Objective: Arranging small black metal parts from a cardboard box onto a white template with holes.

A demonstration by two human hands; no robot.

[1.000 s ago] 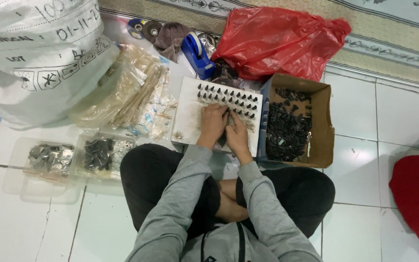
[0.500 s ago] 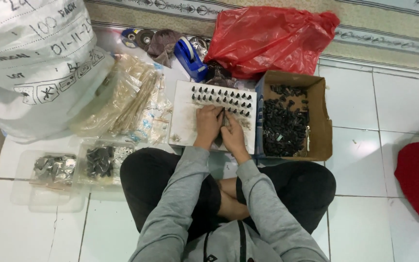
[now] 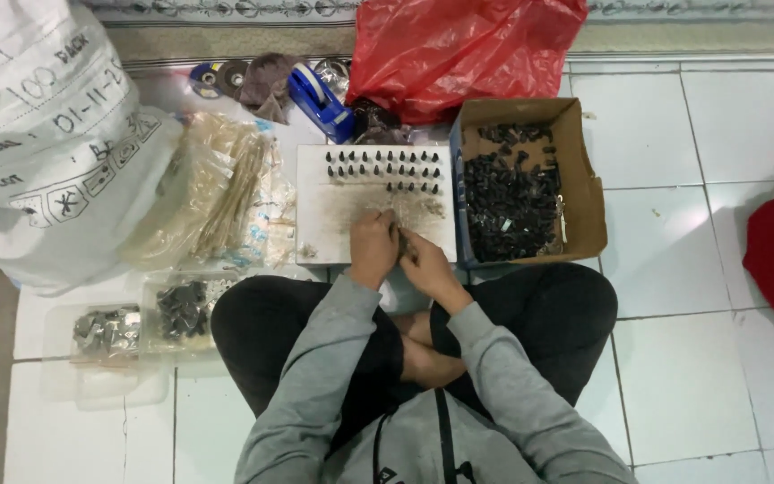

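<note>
Here, seen from above:

Person: sits cross-legged on the white tiled floor (image 3: 692, 376), in a grey top and dark trousers.

Left hand (image 3: 374, 249): rests on the near edge of the white board (image 3: 333, 224), fingers curled together, meeting the right hand.

Right hand (image 3: 427, 267): just beside the left hand, fingers bent inward; something small and dark seems to be pinched between the two hands, but it is too small to be sure, and I cannot tell which hand clamps it.

White board: lies flat on the floor in front of the knees, with rows of small black pieces (image 3: 387, 163) standing along its far edge.

Cardboard box (image 3: 589, 193): touching the board's right side, open, holding a heap of loose black parts (image 3: 508, 202).

Red plastic bag (image 3: 459, 49): behind the board and box.

Blue tape dispenser (image 3: 320, 99): just left of the red bag.

White sack (image 3: 42, 152): far left, large.

Clear bags (image 3: 217, 193): between the sack and the board.

Clear tubs (image 3: 141, 323): by the left knee, with dark bits inside.
</note>
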